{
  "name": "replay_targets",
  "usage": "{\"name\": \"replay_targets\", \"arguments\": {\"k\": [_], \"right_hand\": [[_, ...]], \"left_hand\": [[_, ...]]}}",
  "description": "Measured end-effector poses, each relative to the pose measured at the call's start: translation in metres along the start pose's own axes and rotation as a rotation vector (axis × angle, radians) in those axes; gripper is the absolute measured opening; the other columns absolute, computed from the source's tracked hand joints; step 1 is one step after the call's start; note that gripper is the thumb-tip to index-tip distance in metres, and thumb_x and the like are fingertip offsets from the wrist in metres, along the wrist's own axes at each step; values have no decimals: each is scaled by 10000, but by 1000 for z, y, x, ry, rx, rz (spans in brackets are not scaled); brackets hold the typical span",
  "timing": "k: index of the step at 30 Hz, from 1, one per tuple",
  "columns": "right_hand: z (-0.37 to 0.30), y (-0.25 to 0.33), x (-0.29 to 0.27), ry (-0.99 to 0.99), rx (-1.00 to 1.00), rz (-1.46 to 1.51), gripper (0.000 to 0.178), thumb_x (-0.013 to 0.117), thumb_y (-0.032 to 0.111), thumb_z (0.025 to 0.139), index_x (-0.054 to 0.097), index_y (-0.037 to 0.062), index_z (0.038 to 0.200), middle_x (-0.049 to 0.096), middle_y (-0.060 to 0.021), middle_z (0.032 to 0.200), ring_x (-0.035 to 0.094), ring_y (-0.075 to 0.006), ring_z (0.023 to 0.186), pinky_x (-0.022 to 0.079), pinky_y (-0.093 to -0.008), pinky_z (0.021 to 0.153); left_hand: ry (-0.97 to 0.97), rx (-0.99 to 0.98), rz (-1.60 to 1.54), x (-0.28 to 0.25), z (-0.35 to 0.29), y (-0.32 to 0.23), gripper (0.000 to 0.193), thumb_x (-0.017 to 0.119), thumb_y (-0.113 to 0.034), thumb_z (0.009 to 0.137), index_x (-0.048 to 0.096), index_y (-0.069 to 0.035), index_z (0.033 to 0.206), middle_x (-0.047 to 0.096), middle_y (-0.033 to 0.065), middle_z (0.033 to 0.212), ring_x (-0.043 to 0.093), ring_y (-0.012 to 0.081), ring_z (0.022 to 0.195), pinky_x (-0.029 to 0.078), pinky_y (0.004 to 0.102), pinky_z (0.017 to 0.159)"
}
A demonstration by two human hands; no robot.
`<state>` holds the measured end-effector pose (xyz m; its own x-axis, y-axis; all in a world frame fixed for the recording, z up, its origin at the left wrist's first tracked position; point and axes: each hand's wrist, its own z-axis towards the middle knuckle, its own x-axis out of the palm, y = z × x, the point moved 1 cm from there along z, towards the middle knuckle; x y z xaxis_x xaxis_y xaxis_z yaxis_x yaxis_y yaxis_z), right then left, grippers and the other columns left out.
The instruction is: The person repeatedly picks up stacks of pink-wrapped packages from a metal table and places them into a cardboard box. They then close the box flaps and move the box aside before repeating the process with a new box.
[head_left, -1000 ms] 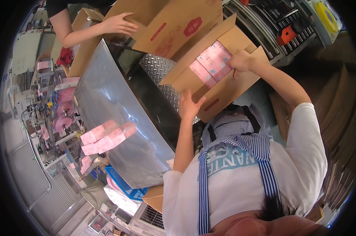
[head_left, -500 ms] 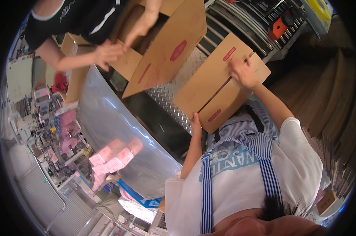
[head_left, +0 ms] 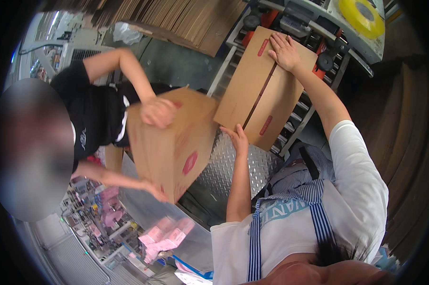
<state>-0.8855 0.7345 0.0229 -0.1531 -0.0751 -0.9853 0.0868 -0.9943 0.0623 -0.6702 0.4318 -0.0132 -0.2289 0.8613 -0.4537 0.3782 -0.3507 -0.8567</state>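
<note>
A brown cardboard box with red printed marks lies on the rollers in front of me, its two top flaps folded in and a narrow dark seam between them. My right hand rests flat on the far part of its top, fingers stretched out. At the near left edge, my left hand touches the box with its fingers apart. To the left, another person's blurred hand is over a second cardboard box, and that person's other hand is by its lower side.
Beyond my box stands a machine with red-orange parts and a yellow tape roll. A diamond-plate metal surface lies between the boxes. Pink packs sit on a metal table. Flattened cardboard is stacked at the far side.
My box has moved away from me onto the rollers toward the machine. My right hand has flattened on its top. The other person's box is turned and its flaps look closed over.
</note>
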Motion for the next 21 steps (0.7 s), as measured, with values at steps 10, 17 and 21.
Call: {"name": "replay_targets", "arguments": {"k": [10,17,21], "right_hand": [[-70,5,-5,48,-340,296,769,548,500,830,342,23,1397,299,-142,1483,272,-256,1380,190,-486,1119],[-163,28,-42,175,-168,261,804,718,354,711,393,-14,1347,347,-158,1449,305,-286,1359,218,-496,1106],[-137,4,-33,143,-133,84,663,604,283,799,396,-21,1349,348,-158,1452,333,-274,1343,227,-493,1100]], "left_hand": [[220,1,-44,79,48,-55,859,430,-389,960,-112,108,1405,108,332,1475,184,386,1383,191,354,1119],[393,370,443,88,51,-99,595,551,-310,897,389,72,1322,439,282,1332,418,395,1249,326,415,1054],[528,354,440,83,22,-65,504,605,-283,866,495,-10,1275,543,221,1246,519,362,1149,398,398,995]]}}
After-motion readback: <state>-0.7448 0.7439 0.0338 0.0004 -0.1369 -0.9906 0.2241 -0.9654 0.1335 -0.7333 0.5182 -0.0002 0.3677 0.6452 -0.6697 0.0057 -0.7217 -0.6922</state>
